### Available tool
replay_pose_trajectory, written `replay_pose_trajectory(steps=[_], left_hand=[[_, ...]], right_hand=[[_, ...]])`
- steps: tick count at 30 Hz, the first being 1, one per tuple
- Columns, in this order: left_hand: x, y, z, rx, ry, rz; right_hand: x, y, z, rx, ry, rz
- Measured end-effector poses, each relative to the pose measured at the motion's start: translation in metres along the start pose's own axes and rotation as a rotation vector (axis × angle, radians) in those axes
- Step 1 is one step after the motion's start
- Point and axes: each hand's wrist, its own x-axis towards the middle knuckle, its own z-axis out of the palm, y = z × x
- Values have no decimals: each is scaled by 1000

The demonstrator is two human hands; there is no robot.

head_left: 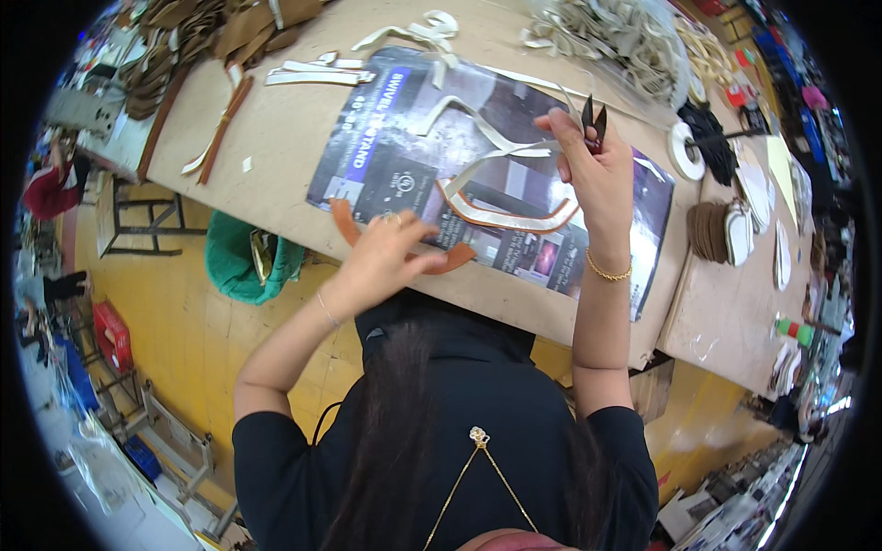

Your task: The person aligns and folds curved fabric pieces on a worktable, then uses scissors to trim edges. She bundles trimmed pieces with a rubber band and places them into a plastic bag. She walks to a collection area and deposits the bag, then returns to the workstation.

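A pale worktop (276,138) spreads beneath both hands, with a dark printed sheet (404,138) lying on it under them. A curved brown leather strap (501,219) with a cream lining lies between the hands. The left hand (381,257) presses its brown end flat, fingers spread. The right hand (593,170) is closed around small black scissors (593,124) and a cream strip (496,151).

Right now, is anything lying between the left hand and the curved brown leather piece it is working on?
Nothing visible does. The left hand already rests on the brown curved leather piece lying on the dark printed sheet. The right hand holds small scissors above it, with a pale strip at the blades.
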Motion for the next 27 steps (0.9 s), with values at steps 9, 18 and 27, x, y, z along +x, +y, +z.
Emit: replay_pose_trajectory(steps=[9, 18, 27], left_hand=[[-7, 4, 52, 33, 27, -51], [39, 52, 69, -211, 73, 108], [38, 59, 52, -1815, -565, -389]], right_hand=[[-46, 31, -99, 148, 33, 383], [-79, 42, -114, 432, -10, 372], [-106, 16, -56, 498, -165, 392]])
